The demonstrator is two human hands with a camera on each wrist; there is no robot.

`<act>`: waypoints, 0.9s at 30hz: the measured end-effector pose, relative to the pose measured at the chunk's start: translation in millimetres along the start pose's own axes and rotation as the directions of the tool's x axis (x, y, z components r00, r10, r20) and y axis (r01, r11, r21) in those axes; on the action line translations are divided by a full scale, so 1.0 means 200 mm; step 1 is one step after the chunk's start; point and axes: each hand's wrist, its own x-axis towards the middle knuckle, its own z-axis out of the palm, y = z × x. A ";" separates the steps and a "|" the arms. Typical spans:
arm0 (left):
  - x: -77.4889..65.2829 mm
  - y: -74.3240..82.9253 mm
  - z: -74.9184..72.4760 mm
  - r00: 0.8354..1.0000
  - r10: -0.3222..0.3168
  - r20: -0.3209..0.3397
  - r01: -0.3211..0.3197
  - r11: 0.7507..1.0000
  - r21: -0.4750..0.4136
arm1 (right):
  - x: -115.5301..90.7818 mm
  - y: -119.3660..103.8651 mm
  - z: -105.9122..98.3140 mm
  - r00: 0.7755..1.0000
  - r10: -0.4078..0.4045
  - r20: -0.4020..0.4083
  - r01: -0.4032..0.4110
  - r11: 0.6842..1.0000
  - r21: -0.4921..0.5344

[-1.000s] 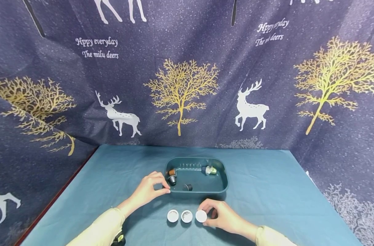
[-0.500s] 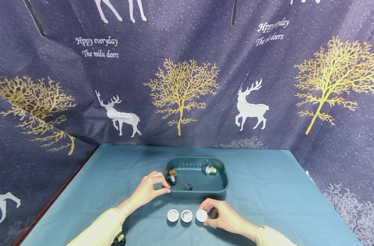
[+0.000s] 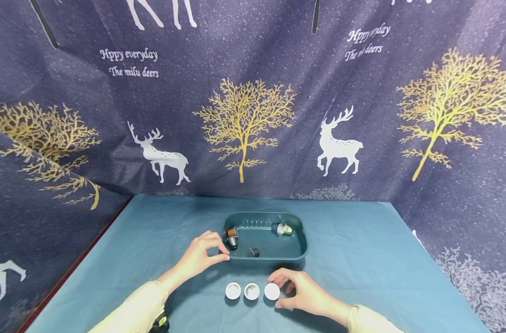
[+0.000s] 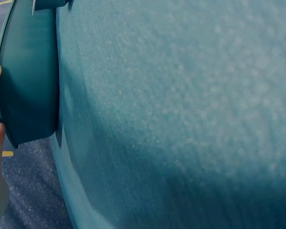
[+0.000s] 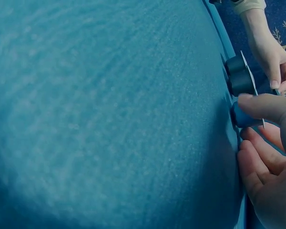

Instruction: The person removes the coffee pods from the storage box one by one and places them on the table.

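Tray of dark-green plastic (image 3: pixel 269 262) was pinched at its near-left corner by your left hand (image 3: pixel 200 254), perhaps for steadying; your right hand (image 3: pixel 303 292) curled round the white-lidded blue cup-shaped capsule (image 3: pixel 272 292), upright before the tray's near edge, probably to align it with two dark-green, white-lidded capsules (image 3: pixel 251 292).

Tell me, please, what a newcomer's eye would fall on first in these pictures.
Likely first is the dark-blue fabric backdrop with white deer and golden trees at the back. Next come the green rectangular plastic tray held by the left hand and, nearer, three round white-topped capsules.
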 end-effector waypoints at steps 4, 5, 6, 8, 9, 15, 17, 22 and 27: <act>0.00 0.00 0.00 1.000 0.000 -0.002 0.000 1.000 0.000 | -0.02 0.01 -0.01 0.997 -0.072 0.022 0.073 0.997 -0.022; 0.00 0.00 0.00 1.000 0.000 -0.004 0.000 1.000 0.001 | -0.02 0.01 -0.02 0.996 -0.083 0.031 0.084 0.996 -0.020; 0.00 0.00 0.00 1.000 0.001 -0.006 -0.001 1.000 0.002 | -0.03 0.02 -0.02 0.995 -0.094 0.039 0.094 0.995 -0.014; 0.00 0.00 0.00 1.000 0.003 -0.011 -0.002 1.000 0.005 | -0.04 0.02 -0.03 0.993 -0.105 0.051 0.105 0.994 -0.001; 0.00 0.00 0.00 1.000 0.002 -0.012 -0.002 1.000 0.007 | -0.04 0.02 -0.03 0.993 -0.109 0.053 0.109 0.994 0.002; 0.00 0.00 0.00 1.000 -0.002 -0.011 0.002 1.000 0.010 | -0.05 -0.01 -0.06 0.990 -0.127 0.060 0.127 0.992 0.005; 0.00 0.00 0.00 1.000 -0.004 -0.010 0.004 1.000 0.011 | -0.05 -0.03 -0.07 0.990 -0.120 0.069 0.120 0.993 0.013; 0.00 0.00 0.00 1.000 -0.009 -0.010 0.009 1.000 0.019 | -0.04 -0.07 -0.13 0.988 -0.133 0.083 0.133 0.991 0.007; 0.00 0.00 0.00 1.000 -0.007 -0.011 0.007 1.000 0.021 | -0.01 -0.11 -0.19 0.979 -0.185 0.080 0.189 0.981 -0.040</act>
